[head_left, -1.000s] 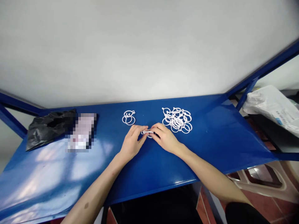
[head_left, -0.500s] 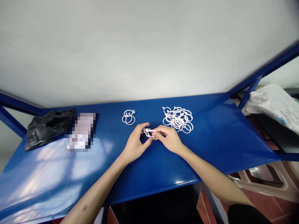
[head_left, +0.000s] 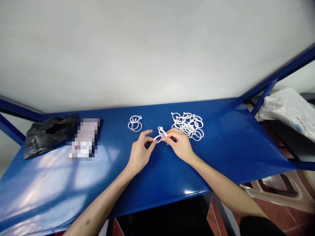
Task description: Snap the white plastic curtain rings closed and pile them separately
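Both my hands meet over the middle of the blue shelf (head_left: 221, 147). My left hand (head_left: 139, 152) and my right hand (head_left: 180, 144) pinch one white plastic ring (head_left: 161, 133) between their fingertips, holding it a little above the surface. A heap of several white rings (head_left: 188, 126) lies just beyond my right hand. A small cluster of white rings (head_left: 135, 124) lies beyond my left hand.
A black plastic bag (head_left: 46, 134) and a blurred flat packet (head_left: 83, 139) lie at the shelf's left. A white plastic bag (head_left: 289, 109) sits on the neighbouring shelf at right. A grey wall stands behind; the shelf's front edge is near my forearms.
The ring has been lifted off the shelf and turned upright between my fingertips. Both hands have risen slightly.
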Motion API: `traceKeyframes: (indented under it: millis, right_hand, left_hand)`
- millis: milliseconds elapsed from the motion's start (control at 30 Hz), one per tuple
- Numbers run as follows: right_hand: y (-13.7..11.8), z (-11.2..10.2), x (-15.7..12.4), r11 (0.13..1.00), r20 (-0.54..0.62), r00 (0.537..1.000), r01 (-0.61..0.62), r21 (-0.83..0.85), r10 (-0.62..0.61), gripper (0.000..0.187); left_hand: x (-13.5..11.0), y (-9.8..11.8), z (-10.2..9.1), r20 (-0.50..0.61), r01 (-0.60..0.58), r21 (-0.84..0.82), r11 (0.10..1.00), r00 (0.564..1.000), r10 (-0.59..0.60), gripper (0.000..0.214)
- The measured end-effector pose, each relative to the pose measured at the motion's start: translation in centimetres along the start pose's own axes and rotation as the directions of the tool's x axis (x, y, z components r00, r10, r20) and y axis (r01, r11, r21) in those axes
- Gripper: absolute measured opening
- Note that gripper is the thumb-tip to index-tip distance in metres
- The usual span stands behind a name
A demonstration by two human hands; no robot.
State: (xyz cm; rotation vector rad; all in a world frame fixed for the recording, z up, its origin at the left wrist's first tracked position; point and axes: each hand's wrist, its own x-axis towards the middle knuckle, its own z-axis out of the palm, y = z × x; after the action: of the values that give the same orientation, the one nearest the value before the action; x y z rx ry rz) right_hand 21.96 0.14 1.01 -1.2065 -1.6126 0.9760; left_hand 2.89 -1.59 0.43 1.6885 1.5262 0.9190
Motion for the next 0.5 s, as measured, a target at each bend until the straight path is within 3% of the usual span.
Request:
traceKeyframes:
  millis: [233, 367, 433, 500]
  right_hand:
    - [0.0, -1.0, 0.6, 0.976, -0.115, 0.982, -0.131, 0.177, 0.153, 0.023]
    - [0.0, -0.6, 0.4, 0.957, -0.088, 0.979, -0.160, 0.240, 0.185, 0.025]
    - [0.0, -0.3, 0.1, 0.956, -0.062, 0.983, -0.154, 0.251, 0.174, 0.024]
    - [-0.1, 0.0, -0.2, 0.963, -0.038, 0.989, -0.127, 0.236, 0.139, 0.023]
  left_hand:
    - [0.8, -1.2, -0.8, -0.127, -0.092, 0.137, 0.986, 0.986, 0.110, 0.015]
    - [0.8, -0.7, -1.5, -0.249, -0.152, 0.343, 0.927, 0.937, 0.246, 0.021]
    - [0.6, -0.1, -1.5, -0.215, -0.185, 0.332, 0.925, 0.940, 0.265, 0.020]
    - [0.3, 0.4, -1.4, -0.134, -0.171, 0.236, 0.957, 0.969, 0.206, 0.019]
